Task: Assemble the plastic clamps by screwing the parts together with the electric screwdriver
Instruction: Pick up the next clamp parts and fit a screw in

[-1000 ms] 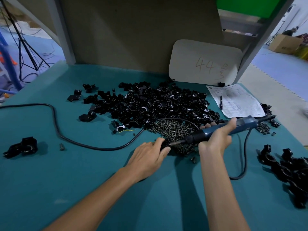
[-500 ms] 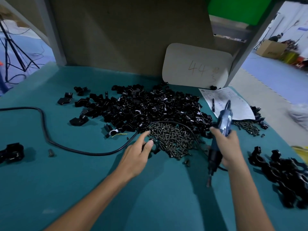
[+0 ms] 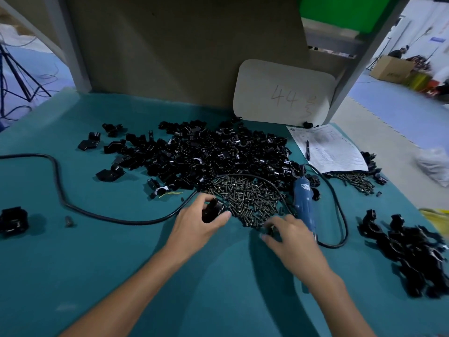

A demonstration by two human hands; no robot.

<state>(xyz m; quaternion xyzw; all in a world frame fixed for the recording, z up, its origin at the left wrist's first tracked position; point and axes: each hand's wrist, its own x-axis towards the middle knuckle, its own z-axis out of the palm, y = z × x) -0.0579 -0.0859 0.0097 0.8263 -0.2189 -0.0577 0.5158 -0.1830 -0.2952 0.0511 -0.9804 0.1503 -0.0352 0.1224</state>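
My left hand [image 3: 196, 224] grips a black clamp part [image 3: 212, 210] at the near left edge of the screw pile [image 3: 247, 198]. Curled over the pile's near right edge, my right hand [image 3: 291, 237] has its fingertips among the screws; whether it holds one is not clear. The blue electric screwdriver [image 3: 302, 198] lies on the green table [image 3: 121, 263] just right of that hand, its tip end hidden behind the hand. A large heap of loose black clamp parts [image 3: 206, 152] spreads behind the screws.
The screwdriver's black cable [image 3: 60, 190] loops across the left of the table and around the screws. Several black clamps [image 3: 408, 251] lie at the right, one clamp [image 3: 12, 220] at the far left. A paper sheet [image 3: 328, 149] with a pen, more screws [image 3: 357, 181] and a white board [image 3: 284, 93] sit at the back right.
My right hand has laid the screwdriver down beside the screws and moved left onto the pile's edge. My left hand has picked up a black clamp part.
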